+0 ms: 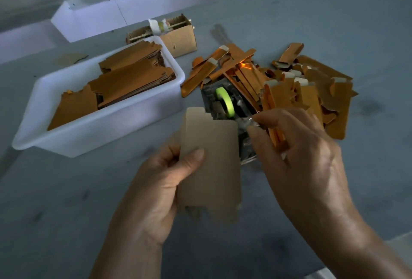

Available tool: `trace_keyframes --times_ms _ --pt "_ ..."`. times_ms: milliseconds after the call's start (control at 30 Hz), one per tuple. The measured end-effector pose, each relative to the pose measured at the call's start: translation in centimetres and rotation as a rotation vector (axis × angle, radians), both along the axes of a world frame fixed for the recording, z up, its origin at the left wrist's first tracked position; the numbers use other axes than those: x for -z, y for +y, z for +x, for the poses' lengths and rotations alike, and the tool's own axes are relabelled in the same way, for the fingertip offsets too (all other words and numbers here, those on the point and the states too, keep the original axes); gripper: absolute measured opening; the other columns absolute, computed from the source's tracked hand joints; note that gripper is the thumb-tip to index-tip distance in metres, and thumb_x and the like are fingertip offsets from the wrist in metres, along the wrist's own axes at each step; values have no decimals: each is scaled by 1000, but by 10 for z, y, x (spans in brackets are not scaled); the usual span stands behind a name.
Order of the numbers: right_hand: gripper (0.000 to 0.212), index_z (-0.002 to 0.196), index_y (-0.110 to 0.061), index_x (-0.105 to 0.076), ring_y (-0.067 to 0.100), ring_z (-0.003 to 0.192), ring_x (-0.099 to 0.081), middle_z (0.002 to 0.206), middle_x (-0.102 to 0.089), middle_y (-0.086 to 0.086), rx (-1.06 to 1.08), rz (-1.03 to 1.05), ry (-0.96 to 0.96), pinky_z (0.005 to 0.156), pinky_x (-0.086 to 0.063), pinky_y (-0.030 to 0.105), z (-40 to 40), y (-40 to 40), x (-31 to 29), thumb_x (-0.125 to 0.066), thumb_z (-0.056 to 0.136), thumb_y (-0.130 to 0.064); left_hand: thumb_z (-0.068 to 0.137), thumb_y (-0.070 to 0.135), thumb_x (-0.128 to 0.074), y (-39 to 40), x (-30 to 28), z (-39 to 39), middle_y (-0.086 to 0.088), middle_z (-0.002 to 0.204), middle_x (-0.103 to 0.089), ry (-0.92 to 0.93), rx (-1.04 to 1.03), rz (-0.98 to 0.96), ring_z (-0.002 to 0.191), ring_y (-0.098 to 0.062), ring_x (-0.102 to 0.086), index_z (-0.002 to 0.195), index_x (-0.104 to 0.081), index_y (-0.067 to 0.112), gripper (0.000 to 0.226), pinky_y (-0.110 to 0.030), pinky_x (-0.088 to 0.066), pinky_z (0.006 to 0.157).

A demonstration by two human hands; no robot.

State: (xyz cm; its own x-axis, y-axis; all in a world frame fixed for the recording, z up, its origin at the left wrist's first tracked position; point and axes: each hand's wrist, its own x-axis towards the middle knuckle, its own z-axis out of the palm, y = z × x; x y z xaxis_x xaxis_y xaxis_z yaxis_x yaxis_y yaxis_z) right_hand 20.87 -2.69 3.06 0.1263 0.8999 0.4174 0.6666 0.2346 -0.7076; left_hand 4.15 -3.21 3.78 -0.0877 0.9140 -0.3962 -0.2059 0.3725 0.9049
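Note:
My left hand (156,187) grips a flat, unfolded tan cardboard box blank (211,167), thumb pressed on its face, held upright in front of me. My right hand (298,160) reaches toward a dark tape dispenser (225,102) with a green tape roll, its thumb and forefinger pinching a clear strip of tape (246,122) at the dispenser's front. The blank hides part of the dispenser.
A white plastic tub (95,131) at left holds stacks of gold box blanks. A heap of folded gold boxes (289,82) lies behind and right of the dispenser. A small brown carton (178,40) and a long white tray (93,22) sit farther back on the grey table.

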Motion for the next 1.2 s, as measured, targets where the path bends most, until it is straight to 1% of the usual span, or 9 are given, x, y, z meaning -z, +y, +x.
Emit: trace_keyframes --times_ms 133,200,400,500,633,833,967,1067,1200 --pt "34 105 -28 -60 4 81 -57 92 -59 -14 -99 -196 92 64 -49 15 -12 -10 0 -51 80 -50 64 17 -67 -3 0 8 -13 82 -75 -73 32 5 66 -18 -71 83 -72 6 22 -26 -56 51" --pt "35 107 -33 -55 -1 79 -57 86 -58 -16 -128 -322 156 64 -50 12 -14 -8 5 -57 77 -50 63 17 -68 -5 0 9 -13 83 -75 -69 43 19 67 -18 -71 81 -74 8 21 -26 -56 53" --pt "45 119 -27 -55 5 79 -65 76 -62 -10 -196 -488 760 74 -57 26 -4 -3 16 -72 78 -23 56 17 -73 -9 8 10 -12 90 -76 21 111 45 74 -20 -73 90 -74 9 36 -25 -55 52" --pt "37 112 -29 -57 6 79 -65 73 -63 -11 -198 -463 737 73 -57 27 -1 -3 17 -70 77 -26 49 25 -76 -10 11 18 -6 91 -76 99 116 95 79 -18 -73 91 -74 16 43 -24 -54 59" --pt "31 105 -29 -58 10 75 -64 74 -63 -5 -199 -463 623 70 -56 27 4 -1 17 -71 76 -27 47 35 -76 -7 11 18 -2 91 -76 158 75 170 80 -16 -73 96 -71 20 52 -20 -53 55" --pt "19 82 -32 -57 4 66 -58 75 -62 -11 -222 -416 528 56 -50 15 3 -5 13 -64 65 -39 57 31 -74 -9 11 18 -2 89 -77 190 62 166 83 -19 -73 92 -75 25 35 -31 -55 69" --pt "20 83 -31 -54 7 63 -57 71 -58 -4 -230 -374 484 54 -48 18 -4 -7 11 -62 67 -38 70 17 -78 -10 14 23 0 76 -75 309 -19 178 66 -18 -71 84 -72 27 18 -25 -49 48" --pt "26 86 -27 -53 9 62 -60 71 -61 -1 -312 -377 535 55 -50 20 -11 -11 8 -65 69 -43 73 15 -76 -11 14 30 -4 69 -72 343 -65 204 61 -20 -68 79 -71 25 12 -34 -54 47" --pt "31 87 -20 -56 11 63 -66 69 -66 -1 -403 -382 617 58 -55 24 -12 -13 5 -56 75 -48 78 25 -72 -14 8 32 -12 62 -66 274 7 201 53 -20 -60 77 -71 17 8 -29 -46 45"
